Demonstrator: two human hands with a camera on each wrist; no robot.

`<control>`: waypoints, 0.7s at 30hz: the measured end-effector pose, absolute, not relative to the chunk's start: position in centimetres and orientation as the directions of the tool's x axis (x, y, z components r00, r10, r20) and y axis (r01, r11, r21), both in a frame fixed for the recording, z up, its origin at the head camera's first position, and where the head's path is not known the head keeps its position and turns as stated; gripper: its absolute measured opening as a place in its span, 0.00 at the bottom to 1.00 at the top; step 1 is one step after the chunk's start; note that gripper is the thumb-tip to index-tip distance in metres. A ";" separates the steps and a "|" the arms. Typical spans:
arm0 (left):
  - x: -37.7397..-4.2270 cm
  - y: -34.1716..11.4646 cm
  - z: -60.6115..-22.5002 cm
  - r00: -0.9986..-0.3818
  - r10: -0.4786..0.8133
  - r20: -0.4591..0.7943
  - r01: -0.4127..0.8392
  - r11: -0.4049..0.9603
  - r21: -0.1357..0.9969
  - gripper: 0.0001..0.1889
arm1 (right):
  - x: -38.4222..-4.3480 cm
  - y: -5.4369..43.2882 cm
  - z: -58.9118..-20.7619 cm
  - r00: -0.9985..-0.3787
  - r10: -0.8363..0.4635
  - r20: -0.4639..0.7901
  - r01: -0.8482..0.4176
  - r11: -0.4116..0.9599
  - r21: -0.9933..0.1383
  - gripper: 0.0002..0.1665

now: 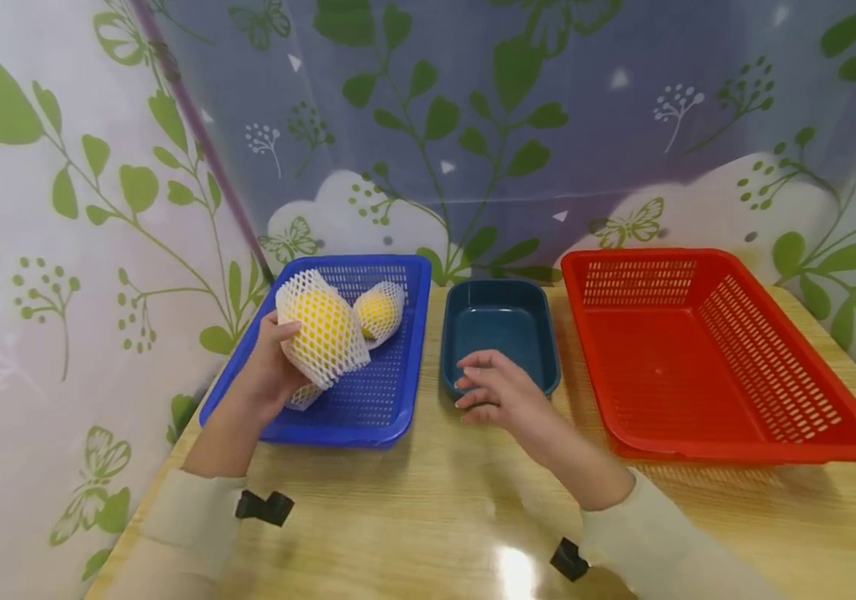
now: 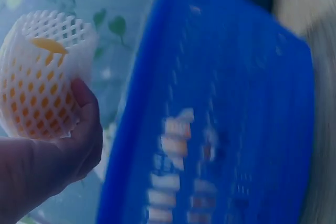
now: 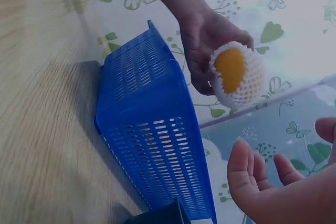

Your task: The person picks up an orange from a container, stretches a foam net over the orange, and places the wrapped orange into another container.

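My left hand [image 1: 270, 371] grips a yellow fruit in a white foam net sleeve [image 1: 322, 325], held up over the blue basket [image 1: 390, 417]. In the left wrist view, the thumb and fingers wrap the side of the netted fruit [image 2: 39, 93], and bare yellow-orange skin shows at the sleeve's mouth. Another netted yellow fruit [image 1: 380, 312] lies in the basket's back part. Below the held fruit, part of a further white net [image 1: 303, 396] shows, mostly hidden. Above the front of the dark teal tub [image 1: 498, 292] is my right hand [image 1: 506, 396], fingers loosely bent, holding nothing.
To the right stands a large red slotted basket [image 1: 668, 367], with the teal tub between it and the blue basket. All three stand on a light wooden table [image 1: 412, 517]. A leaf-patterned curtain [image 1: 428, 125] hangs close behind and along the left.
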State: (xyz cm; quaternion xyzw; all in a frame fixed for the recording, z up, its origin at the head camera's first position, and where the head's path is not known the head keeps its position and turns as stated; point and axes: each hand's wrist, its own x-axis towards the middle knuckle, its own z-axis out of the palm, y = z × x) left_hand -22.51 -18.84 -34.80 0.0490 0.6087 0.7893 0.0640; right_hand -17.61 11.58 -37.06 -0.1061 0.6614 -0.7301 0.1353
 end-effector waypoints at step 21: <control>-27.2 -19.4 -35.9 -0.969 0.068 -0.236 -0.192 0.387 0.902 0.37 | -17.9 4.0 -39.5 -0.828 -0.445 0.342 -0.560 0.618 -0.552 0.45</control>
